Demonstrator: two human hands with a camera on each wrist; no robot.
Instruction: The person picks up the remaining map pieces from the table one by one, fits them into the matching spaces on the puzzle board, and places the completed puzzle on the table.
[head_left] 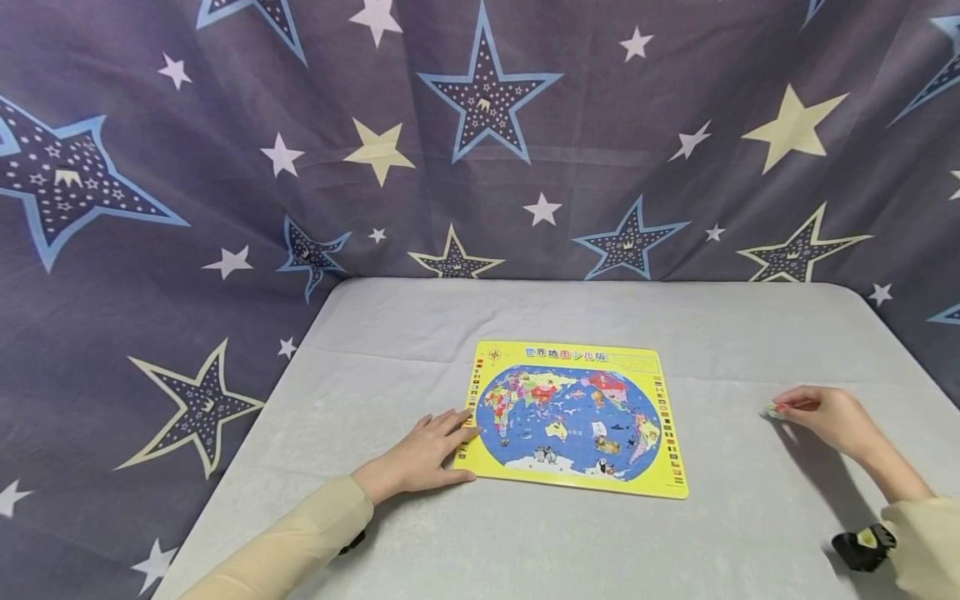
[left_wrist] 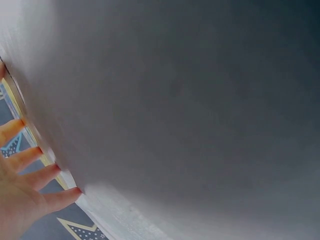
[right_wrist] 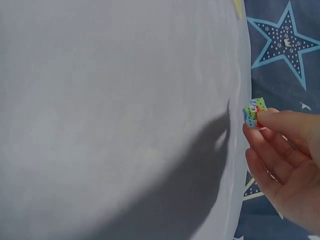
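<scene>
A yellow-bordered children's world map board (head_left: 570,483), with a blue oval map and Chinese lettering, lies flat on the table. My left hand (head_left: 427,454) rests at its left edge, fingers spread over the border. The left wrist view shows that hand's fingertips (left_wrist: 60,197) along the edge, with much of the board out of sight. Well to the right of the board, my right hand (head_left: 828,418) pinches a small piece printed in green, blue and red (right_wrist: 251,116) between thumb and fingers. The thumb covers part of its print; I cannot tell its kind.
A light grey cloth covers the table (head_left: 360,358). Behind it and at the sides hangs a dark curtain (head_left: 570,50) with star prints. A black wrist device (head_left: 864,547) sits by the right sleeve (head_left: 926,533).
</scene>
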